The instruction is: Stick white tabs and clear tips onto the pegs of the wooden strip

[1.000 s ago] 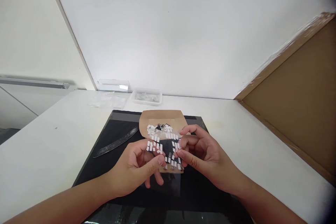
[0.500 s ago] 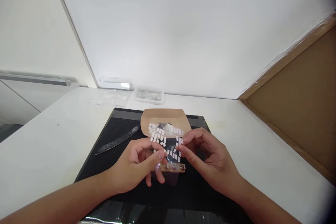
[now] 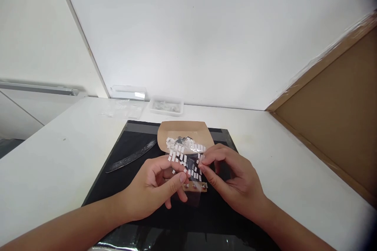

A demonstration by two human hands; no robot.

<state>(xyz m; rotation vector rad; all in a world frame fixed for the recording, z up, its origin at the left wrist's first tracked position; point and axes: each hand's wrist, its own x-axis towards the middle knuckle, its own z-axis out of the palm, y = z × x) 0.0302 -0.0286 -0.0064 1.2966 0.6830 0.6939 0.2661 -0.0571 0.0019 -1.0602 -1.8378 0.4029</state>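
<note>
My left hand [image 3: 153, 188] and my right hand [image 3: 232, 176] together hold a clear plastic sheet [image 3: 187, 162] dotted with several small white rectangular stickers, just above a black mat [image 3: 123, 157]. My left thumb and fingers pinch its lower left side. The fingertips of my right hand pinch its right edge. Under the sheet lies a brown paper card [image 3: 184, 131] with a small heap of white and black bits [image 3: 178, 142] on it. A narrow brown strip with small dots [image 3: 196, 186] shows below the sheet.
A long dark blade-like tool [image 3: 131, 157] lies on the mat to the left. A clear plastic tray [image 3: 165, 106], a clear box [image 3: 128, 92] and clear bags [image 3: 122, 109] sit by the back wall on the white table [image 3: 44, 164]. A brown board [image 3: 332, 117] leans at the right.
My hands have drawn closer together and the sticker sheet has crumpled and shifted slightly up and right. The view has shifted a little.
</note>
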